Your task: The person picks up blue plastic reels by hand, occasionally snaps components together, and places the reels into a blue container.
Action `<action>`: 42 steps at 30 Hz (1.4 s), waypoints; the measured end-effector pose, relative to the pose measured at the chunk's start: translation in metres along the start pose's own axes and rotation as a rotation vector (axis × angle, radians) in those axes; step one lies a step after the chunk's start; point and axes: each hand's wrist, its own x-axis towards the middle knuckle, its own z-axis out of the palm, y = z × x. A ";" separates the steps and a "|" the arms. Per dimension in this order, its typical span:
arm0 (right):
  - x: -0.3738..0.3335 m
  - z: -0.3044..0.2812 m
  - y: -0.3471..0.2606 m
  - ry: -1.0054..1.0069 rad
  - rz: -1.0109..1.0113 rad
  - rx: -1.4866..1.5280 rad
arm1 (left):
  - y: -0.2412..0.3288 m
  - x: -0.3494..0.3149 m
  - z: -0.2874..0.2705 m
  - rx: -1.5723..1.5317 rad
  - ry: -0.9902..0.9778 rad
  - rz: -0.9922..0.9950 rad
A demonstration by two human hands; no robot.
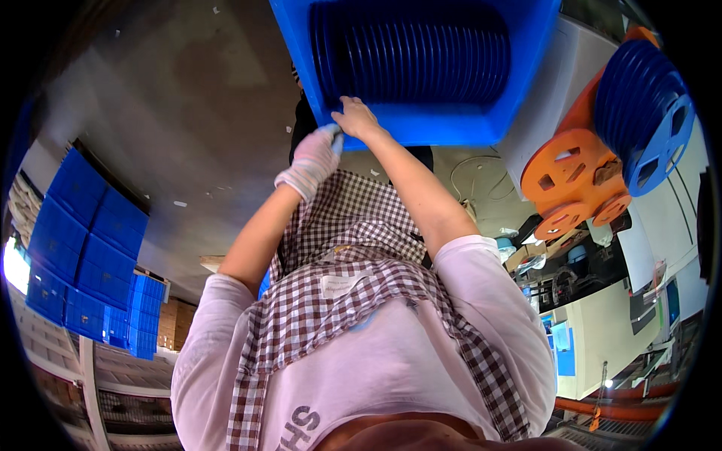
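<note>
A blue plastic bin [421,134] stands in front of me, holding a row of dark blue ribbed discs [421,64] set on edge. My left hand [316,156], in a pale striped knit glove, is at the bin's near left corner. Its fingers are curled, and whatever they may hold is hidden. My right hand [357,118] is bare and reaches across to that same corner, close to the gloved fingertips. Its fingers are extended and apart over the bin's near wall, with nothing visible in them.
At the right sit orange reels [560,154] and a stack of blue reels [639,113] with cut-out windows. Blue crates [86,233] are piled at the left. Scraps litter the grey floor [188,98]; a thin cable [481,161] lies right of the bin.
</note>
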 end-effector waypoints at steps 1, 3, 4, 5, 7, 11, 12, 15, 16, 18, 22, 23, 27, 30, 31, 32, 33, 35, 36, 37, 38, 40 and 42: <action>-0.006 -0.006 -0.001 0.001 -0.055 0.052 | 0.001 0.007 -0.008 0.032 0.075 0.041; -0.021 -0.031 0.008 0.020 -0.159 0.157 | 0.011 0.025 -0.017 0.031 0.228 0.077; -0.042 -0.053 0.012 0.149 -0.226 0.254 | 0.015 0.033 -0.020 0.044 0.299 0.115; -0.067 -0.085 0.015 0.201 -0.267 0.356 | 0.019 0.038 -0.022 0.068 0.323 0.080; -0.118 -0.150 0.033 0.380 -0.288 0.578 | 0.025 0.053 -0.024 0.046 0.273 -0.050; -0.214 -0.269 0.098 1.138 -0.348 0.309 | 0.026 0.050 -0.025 -0.303 0.170 -0.286; -0.238 -0.298 0.097 1.244 -0.254 0.225 | -0.018 0.058 -0.014 -0.335 0.186 -0.343; -0.274 -0.346 0.162 1.380 -0.023 -0.438 | -0.025 0.060 -0.008 -0.295 0.108 -0.448; -0.279 -0.359 0.178 1.347 0.041 -0.591 | -0.028 0.067 -0.004 -0.268 0.100 -0.439; -0.285 -0.372 0.211 1.253 0.070 -0.715 | -0.019 0.072 -0.008 -0.144 0.021 -0.451; -0.287 -0.384 0.210 1.275 -0.037 -0.675 | -0.021 0.063 -0.017 -0.130 0.032 -0.420; -0.294 -0.384 0.205 1.300 -0.058 -0.702 | -0.018 0.062 -0.016 -0.128 0.023 -0.423; -0.341 -0.402 0.159 1.565 -0.148 -0.629 | -0.003 0.055 -0.025 -0.113 0.024 -0.494; -0.385 -0.397 0.091 1.698 -0.341 0.026 | -0.016 0.059 -0.021 -0.116 0.059 -0.532; -0.405 -0.386 0.068 1.611 -0.289 0.399 | -0.021 0.061 -0.016 -0.126 0.061 -0.556; -0.423 -0.381 0.079 1.486 -0.416 0.397 | -0.025 0.062 -0.009 -0.137 0.060 -0.576; -0.424 -0.371 0.066 1.369 -0.619 0.650 | -0.030 0.063 -0.005 -0.152 0.052 -0.560; -0.415 -0.357 0.059 1.074 -0.882 1.186 | -0.023 0.063 -0.004 -0.187 0.056 -0.581; -0.406 -0.350 0.063 0.899 -0.931 1.470 | -0.019 0.060 -0.004 -0.205 0.061 -0.600; -0.389 -0.343 0.056 0.792 -0.870 1.663 | -0.013 0.056 -0.005 -0.259 0.075 -0.574; -0.374 -0.333 0.057 0.668 -0.823 1.760 | -0.005 0.054 -0.006 -0.246 0.029 -0.593; -0.339 -0.316 0.047 0.520 -0.779 1.860 | -0.007 0.051 -0.003 -0.276 0.031 -0.529; -0.310 -0.304 0.037 0.483 -0.707 1.811 | -0.019 0.054 0.006 -0.260 0.030 -0.530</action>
